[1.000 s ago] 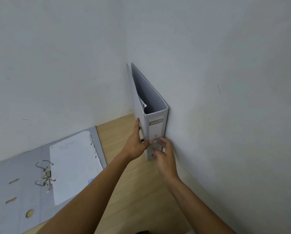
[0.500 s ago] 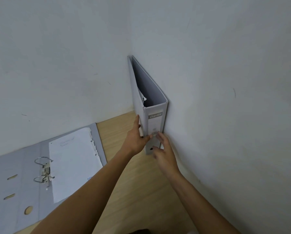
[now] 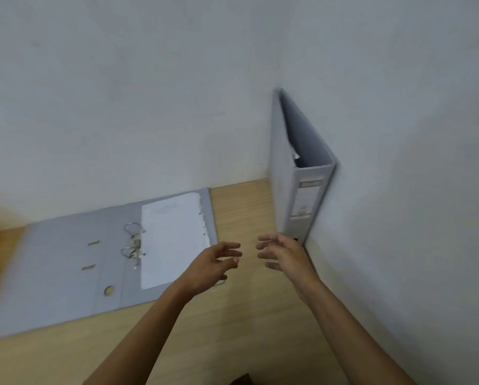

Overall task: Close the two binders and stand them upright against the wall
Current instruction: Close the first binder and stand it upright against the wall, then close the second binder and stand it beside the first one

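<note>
Hands, left hand and right hand, hover open and empty beside upright binder.

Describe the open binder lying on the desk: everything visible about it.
The open binder is grey, apparently card-covered, and lies flat, covers spread, on the wooden desk against the back wall. Its metal rings stand at the middle. A white punched sheet lies on the right half. The left half shows two slots and a round hole. Neither hand touches it.
</note>
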`<state>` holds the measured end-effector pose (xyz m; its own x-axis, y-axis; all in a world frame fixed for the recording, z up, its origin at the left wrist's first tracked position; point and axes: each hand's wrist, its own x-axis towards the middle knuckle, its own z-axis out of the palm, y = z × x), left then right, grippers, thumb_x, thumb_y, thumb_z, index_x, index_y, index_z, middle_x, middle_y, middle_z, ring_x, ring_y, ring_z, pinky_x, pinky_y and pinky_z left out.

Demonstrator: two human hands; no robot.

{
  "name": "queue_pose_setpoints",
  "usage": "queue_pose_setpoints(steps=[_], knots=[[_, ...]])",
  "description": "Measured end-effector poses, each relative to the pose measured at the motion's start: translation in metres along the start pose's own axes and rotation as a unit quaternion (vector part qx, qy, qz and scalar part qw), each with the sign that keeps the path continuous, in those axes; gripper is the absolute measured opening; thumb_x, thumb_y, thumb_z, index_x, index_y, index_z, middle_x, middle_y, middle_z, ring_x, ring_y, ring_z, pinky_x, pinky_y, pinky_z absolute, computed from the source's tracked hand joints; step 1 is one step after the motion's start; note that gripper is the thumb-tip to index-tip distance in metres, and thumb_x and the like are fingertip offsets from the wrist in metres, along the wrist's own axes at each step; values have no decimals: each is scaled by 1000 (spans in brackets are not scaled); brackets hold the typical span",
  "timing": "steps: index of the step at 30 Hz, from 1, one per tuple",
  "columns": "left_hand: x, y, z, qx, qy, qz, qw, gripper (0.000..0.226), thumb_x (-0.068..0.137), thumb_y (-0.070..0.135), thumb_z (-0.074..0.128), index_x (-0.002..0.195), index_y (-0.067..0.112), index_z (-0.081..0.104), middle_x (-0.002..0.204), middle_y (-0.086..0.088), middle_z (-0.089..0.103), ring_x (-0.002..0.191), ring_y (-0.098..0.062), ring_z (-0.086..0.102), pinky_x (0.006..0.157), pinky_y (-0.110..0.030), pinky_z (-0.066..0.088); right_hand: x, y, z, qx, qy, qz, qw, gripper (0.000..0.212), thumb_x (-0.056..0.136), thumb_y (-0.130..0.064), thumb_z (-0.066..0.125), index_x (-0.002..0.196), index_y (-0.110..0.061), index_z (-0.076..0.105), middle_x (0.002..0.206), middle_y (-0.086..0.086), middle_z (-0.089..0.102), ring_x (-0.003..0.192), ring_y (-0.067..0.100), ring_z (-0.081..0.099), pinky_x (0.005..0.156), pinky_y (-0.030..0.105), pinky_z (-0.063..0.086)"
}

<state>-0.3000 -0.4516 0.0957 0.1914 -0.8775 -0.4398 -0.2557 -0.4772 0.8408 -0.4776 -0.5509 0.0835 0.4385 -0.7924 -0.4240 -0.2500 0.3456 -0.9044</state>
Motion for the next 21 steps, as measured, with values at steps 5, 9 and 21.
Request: queue_pose_setpoints(steps=[5, 9, 21], knots=[[-59, -53, -35, -66, 84, -58, 993, 33, 100, 25, 59, 133, 24, 59, 126, 5, 69, 109, -13, 71, 92, -38, 57, -3, 7, 63, -40, -118, 26, 992, 24, 85, -17, 61, 102, -26, 75, 105, -3, 77, 101, 18, 74, 83, 35, 59], [-108, -95, -67, -113, 147, -92, 978, 32, 99, 26, 60, 130, 25, 61, 124, 7, 71, 107, -10, 72, 91, -36, 58, -10, 11, 120, -69, -184, 49, 979, 23, 78, -26, 65, 97, -26, 77, 101, -3, 78, 94, 17, 77, 75, 31, 57], [-219, -226, -172, -224, 229, -166, 932, 29, 101, 22, 57, 129, 21, 61, 121, 5, 72, 106, -10, 72, 86, -32, 59, -33, 49, 299, -181, -264, 116, 940, 18, 91, -21, 62, 104, -23, 75, 106, -1, 78, 92, 15, 77, 80, 33, 59]])
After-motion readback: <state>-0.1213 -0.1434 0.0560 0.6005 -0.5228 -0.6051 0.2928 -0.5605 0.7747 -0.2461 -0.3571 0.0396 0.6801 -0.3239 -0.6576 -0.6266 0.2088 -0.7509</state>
